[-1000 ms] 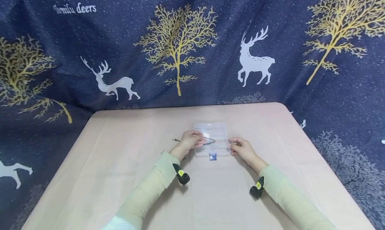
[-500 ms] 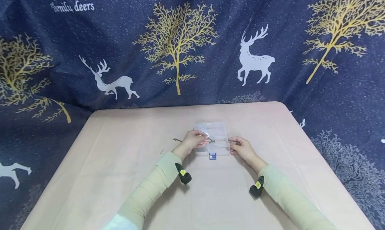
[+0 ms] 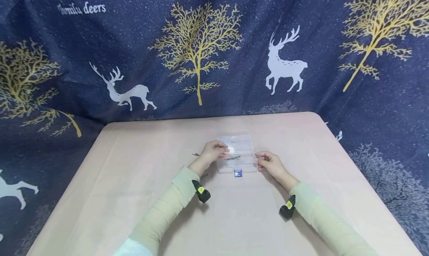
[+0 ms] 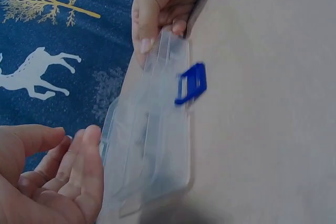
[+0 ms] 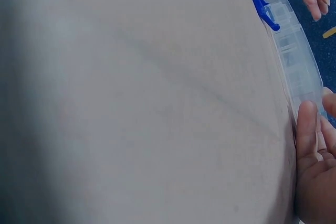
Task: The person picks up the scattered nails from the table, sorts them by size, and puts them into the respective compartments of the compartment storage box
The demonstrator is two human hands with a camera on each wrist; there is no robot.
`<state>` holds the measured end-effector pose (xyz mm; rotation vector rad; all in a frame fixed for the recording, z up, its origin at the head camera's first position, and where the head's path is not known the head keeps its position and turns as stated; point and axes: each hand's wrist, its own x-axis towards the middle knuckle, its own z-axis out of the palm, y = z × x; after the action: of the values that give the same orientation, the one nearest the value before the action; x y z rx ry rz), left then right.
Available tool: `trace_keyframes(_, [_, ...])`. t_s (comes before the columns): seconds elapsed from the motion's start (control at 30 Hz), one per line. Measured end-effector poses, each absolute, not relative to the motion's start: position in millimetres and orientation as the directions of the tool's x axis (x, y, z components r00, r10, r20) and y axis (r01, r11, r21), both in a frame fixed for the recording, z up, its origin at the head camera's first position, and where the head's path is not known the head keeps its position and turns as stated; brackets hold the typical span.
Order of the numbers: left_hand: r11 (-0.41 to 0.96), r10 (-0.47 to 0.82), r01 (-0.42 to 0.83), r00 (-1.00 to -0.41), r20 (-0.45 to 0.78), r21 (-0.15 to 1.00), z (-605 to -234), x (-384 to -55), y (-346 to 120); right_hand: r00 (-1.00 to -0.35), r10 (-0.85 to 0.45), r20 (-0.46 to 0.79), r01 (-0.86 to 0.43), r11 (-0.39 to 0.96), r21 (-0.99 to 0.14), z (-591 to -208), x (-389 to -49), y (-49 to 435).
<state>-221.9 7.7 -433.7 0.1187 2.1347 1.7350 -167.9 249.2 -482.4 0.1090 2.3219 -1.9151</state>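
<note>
Here's the box (image 3: 248, 167), clear plastic, sitting in the middle of the table (image 3: 134, 211), its lid (image 3: 242, 143) thrown open on the far side and its blue latch (image 3: 238, 173) jutting out at the front. The right hand (image 3: 273, 166) has the right end of it, thumb and fingers pinching the plastic. Over at the other end, the left hand (image 3: 212, 153) hovers at the box's left edge, fingers loosely bent, tips slightly apart in the left wrist view. Just beside those fingertips, thin dark pieces (image 3: 234, 158) lie inside the box, slanting a little, too small to name for certain. More on the table: one dark piece (image 3: 196, 154) pokes out behind the left wrist, and a tiny one (image 3: 182, 167) lies further left. Both sleeves (image 3: 164, 207) are pale green, each wrist wearing a black camera (image 3: 202, 192), and behind it all hangs a navy cloth (image 3: 134, 36) of white deer and golden trees.
</note>
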Motion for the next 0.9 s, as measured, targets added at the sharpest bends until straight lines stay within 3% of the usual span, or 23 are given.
trace_keyframes(0.3, [0.304, 0.299, 0.083, -0.954, -0.012, 0.949, -415, -231, -23, -0.988, -0.021, -0.154, 0.146, 0.212, -0.966, -479, -167, 249])
trace_keyframes(0.47, [0.443, 0.351, 0.225, -0.934, 0.063, 0.868, -416, -237, -45, -0.989, -0.023, -0.148, 0.140, 0.215, -0.966, -478, -167, 248])
trace_keyframes(0.63, [0.541, 0.447, 0.349, -0.890, 0.091, 0.765, -429, -244, -59, -0.989, -0.028, -0.144, 0.135, 0.204, -0.970, -479, -167, 248])
trace_keyframes(0.9, [0.710, 0.521, 0.454, -0.853, 0.032, 0.538, -438, -242, -65, -0.991, -0.027, -0.134, 0.127, 0.188, -0.974, -482, -166, 247])
